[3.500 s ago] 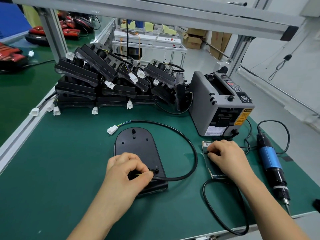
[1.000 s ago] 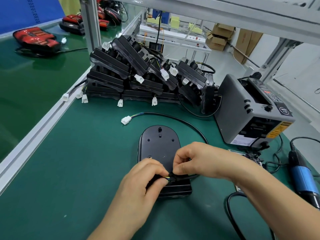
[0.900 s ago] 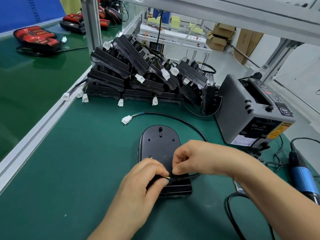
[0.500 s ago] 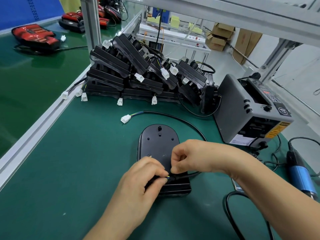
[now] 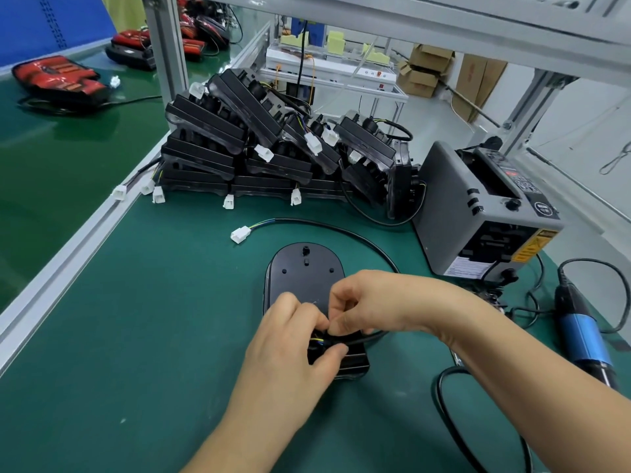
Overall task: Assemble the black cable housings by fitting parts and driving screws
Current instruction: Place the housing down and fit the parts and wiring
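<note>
The black housing point(image 5: 304, 278) lies flat at the centre of the green counter point(image 5: 136, 319). Both hands meet over its near end. The left hand point(image 5: 290, 343), fingers curled, pinches the cable point(image 5: 341, 230) where it enters the housing. The right hand point(image 5: 372, 302), touching the left, pinches the same cable with curled fingertips. The cable loops right and far to a white connector point(image 5: 240, 233). The screwdriver point(image 5: 580, 332) lies well apart, right.

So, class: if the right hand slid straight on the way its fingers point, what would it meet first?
Probably the left hand, pinching the cable close against the right hand over the black housing.
</note>
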Motion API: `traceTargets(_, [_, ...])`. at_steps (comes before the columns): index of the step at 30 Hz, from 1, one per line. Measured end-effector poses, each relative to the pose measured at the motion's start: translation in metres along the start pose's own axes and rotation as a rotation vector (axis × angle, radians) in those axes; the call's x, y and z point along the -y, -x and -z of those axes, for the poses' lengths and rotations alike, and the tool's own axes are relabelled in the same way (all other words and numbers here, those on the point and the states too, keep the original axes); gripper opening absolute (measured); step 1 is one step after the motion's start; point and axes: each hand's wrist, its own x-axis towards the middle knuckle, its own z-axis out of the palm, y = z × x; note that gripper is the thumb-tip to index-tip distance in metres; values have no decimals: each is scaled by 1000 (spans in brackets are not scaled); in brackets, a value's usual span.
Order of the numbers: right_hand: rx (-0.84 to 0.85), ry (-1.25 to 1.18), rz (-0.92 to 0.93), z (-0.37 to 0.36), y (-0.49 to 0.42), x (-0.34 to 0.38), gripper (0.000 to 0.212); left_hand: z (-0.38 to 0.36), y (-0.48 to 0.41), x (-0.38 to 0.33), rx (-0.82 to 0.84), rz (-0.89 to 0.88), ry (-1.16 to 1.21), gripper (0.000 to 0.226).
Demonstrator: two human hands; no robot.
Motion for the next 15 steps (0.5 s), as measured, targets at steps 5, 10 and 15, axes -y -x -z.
traceTargets(5, [10, -26, 1, -1, -1, 0, 8, 1, 3, 2, -58, -79, 2, 16])
traceTargets(10, [-1, -30, 10, 0, 0, 0, 13, -1, 8, 11, -90, -243, -18, 10])
traceTargets(15, [5, -1, 9, -3, 2, -1, 15, 1, 12, 14, -53, -253, 38, 10])
